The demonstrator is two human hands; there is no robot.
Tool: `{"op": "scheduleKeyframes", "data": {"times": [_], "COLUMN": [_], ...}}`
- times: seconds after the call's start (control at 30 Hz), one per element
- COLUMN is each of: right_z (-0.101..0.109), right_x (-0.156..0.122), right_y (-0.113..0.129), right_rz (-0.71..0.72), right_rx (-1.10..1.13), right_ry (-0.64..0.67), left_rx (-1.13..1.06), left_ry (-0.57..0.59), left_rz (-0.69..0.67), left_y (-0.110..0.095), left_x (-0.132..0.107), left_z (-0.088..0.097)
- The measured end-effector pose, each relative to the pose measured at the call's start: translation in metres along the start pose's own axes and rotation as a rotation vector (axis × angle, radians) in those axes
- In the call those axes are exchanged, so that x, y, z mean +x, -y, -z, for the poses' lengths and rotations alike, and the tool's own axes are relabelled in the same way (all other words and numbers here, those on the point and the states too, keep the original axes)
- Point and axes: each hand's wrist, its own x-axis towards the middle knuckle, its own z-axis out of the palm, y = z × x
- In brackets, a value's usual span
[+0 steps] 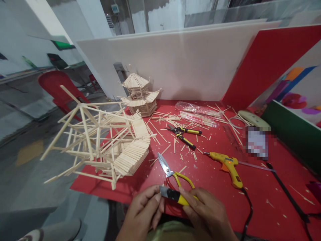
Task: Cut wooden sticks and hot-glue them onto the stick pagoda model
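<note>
Both my hands meet at the near edge of a red table [263, 204]. My right hand [205, 214] grips the yellow body of a utility knife [173, 195]. My left hand [144, 211] pinches the knife's grey blade end with thumb and fingers. Just beyond the knife lie yellow-handled scissors [173, 172], blades pointing away to the left. A large unfinished stick-built roof frame [105, 140] lies tilted at the table's left edge, overhanging it.
A small finished stick pagoda [139, 95] stands at the back. Black-and-yellow pliers [184, 134], a yellow glue gun [229, 165] with its black cord, a plastic bag of sticks [198, 113] and loose sticks lie about. White and red boards wall the back. A red chair [59, 88] stands left.
</note>
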Motion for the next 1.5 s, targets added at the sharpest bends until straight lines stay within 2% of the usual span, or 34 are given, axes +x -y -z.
{"op": "scheduleKeyframes", "data": {"times": [0.27, 0.6, 0.8, 1.0, 1.17, 1.33, 1.43, 1.5], "right_z": [-0.003, -0.005, -0.007, -0.007, -0.010, -0.017, -0.004, 0.011], "right_x": [-0.005, -0.006, -0.012, -0.012, -0.018, -0.029, -0.027, -0.021], "right_y": [0.000, -0.002, -0.002, -0.004, -0.001, 0.006, -0.001, -0.007], "right_rz": [0.003, -0.004, -0.007, -0.005, -0.005, -0.019, 0.017, -0.066], "right_rx": [0.023, 0.031, 0.013, 0.007, -0.038, -0.210, -0.331, -0.417], "right_ry": [0.012, 0.008, 0.013, 0.006, 0.014, -0.063, -0.120, -0.227], "left_rx": [0.027, -0.003, 0.002, -0.014, 0.010, -0.012, -0.043, -0.054], "left_ry": [-0.034, -0.079, -0.094, -0.091, -0.131, -0.087, -0.131, -0.208], "left_rz": [0.000, 0.051, 0.069, 0.066, -0.011, 0.042, 0.077, 0.094], "left_y": [0.004, -0.005, -0.002, 0.004, 0.008, 0.004, 0.001, -0.001], "left_x": [0.003, 0.000, -0.001, -0.002, -0.007, -0.017, -0.029, -0.038], "left_z": [-0.001, -0.011, -0.009, -0.007, -0.005, -0.005, 0.000, 0.005]}}
